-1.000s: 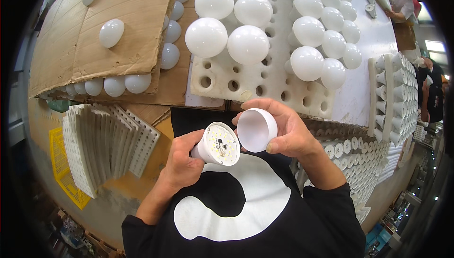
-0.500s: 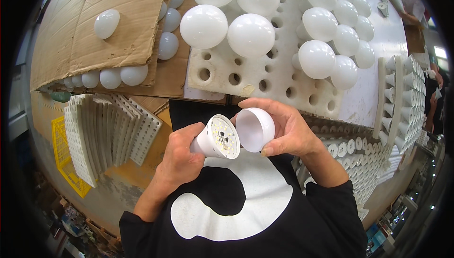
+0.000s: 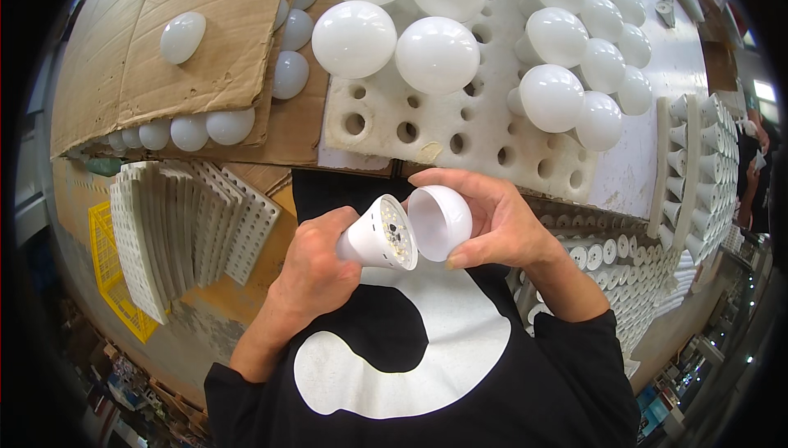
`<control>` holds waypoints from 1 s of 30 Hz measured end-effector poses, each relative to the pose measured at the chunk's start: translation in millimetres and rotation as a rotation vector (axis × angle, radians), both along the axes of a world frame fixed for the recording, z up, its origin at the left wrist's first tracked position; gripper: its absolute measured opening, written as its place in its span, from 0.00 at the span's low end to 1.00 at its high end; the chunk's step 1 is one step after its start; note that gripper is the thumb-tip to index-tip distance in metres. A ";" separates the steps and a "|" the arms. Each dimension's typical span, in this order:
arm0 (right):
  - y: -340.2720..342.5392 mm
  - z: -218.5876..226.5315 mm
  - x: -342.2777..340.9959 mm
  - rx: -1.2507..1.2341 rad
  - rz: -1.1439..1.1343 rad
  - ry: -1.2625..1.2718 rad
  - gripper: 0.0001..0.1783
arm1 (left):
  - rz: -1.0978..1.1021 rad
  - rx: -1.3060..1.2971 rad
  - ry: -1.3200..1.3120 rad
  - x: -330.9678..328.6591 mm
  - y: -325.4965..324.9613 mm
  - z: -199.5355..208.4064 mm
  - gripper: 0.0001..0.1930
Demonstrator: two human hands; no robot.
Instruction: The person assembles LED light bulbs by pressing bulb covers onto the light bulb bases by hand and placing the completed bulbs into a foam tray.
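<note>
My left hand [image 3: 316, 263] is closed round the narrow end of a white LED bulb base [image 3: 366, 239], a cone with a round board of small yellow chips and a dark part in its wide mouth. In my right hand [image 3: 501, 222] is a white bulb cover [image 3: 446, 217], a hollow dome pinched between thumb and fingers. The dome's open side faces the board. Their rims are very close, and I cannot tell whether they touch at the lower edge. The two parts are held in front of my black shirt, just short of the bench.
A white foam block [image 3: 377, 124] with holes holds several finished-looking bulbs [image 3: 437, 54]. More domes lie on and under cardboard [image 3: 205, 62] at left. Perforated foam sheets [image 3: 176, 226] stand beside a yellow crate [image 3: 111, 272]. Racks of white bulb bases [image 3: 607, 263] are at right.
My left hand has turned the bulb base so its board faces more toward the cover. The right hand has shifted the cover slightly left, and the two rims are nearer each other.
</note>
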State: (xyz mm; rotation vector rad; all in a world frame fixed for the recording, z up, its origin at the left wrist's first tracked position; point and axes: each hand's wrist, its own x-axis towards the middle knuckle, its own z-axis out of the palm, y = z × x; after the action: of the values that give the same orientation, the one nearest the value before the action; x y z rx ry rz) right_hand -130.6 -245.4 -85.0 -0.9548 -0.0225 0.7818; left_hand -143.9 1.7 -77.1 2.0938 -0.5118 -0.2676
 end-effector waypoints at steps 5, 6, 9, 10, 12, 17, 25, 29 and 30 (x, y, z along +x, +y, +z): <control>7.5 9.1 1.2 -0.227 0.114 -0.108 0.46 | -0.035 0.016 -0.035 -1.9 0.5 -8.8 0.12; 8.3 10.2 2.0 -0.227 0.113 -0.108 0.46 | -0.067 0.034 -0.055 -1.3 0.2 -9.6 0.12; 9.6 11.9 4.4 -0.323 0.204 -0.169 0.45 | -0.132 0.041 -0.106 0.2 1.2 -11.5 0.12; 9.9 12.2 4.7 -0.345 0.223 -0.195 0.45 | -0.131 0.041 -0.105 0.1 1.1 -12.6 0.12; 10.2 11.5 4.5 -0.366 0.241 -0.218 0.45 | -0.140 0.031 -0.133 -0.5 0.4 -15.1 0.11; 13.9 5.6 0.5 -0.334 0.268 -0.127 0.41 | -0.158 0.059 -0.032 -2.6 -0.6 -14.5 0.13; 20.9 -20.7 -13.6 -0.183 0.171 -0.030 0.28 | -0.169 0.017 0.091 0.5 -6.3 -10.9 0.07; 23.9 -22.3 -20.6 -0.085 0.067 0.121 0.25 | -0.176 0.038 0.122 0.9 -8.5 -10.1 0.07; 24.2 -22.5 -20.7 -0.084 0.068 0.122 0.25 | -0.173 0.035 0.133 0.7 -8.8 -10.0 0.07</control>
State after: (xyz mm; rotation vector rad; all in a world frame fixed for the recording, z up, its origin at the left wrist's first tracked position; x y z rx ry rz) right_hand -151.3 -221.2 -107.6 -0.9882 0.0852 0.9083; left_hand -143.1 -7.2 -87.2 2.0515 -0.6125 -0.5152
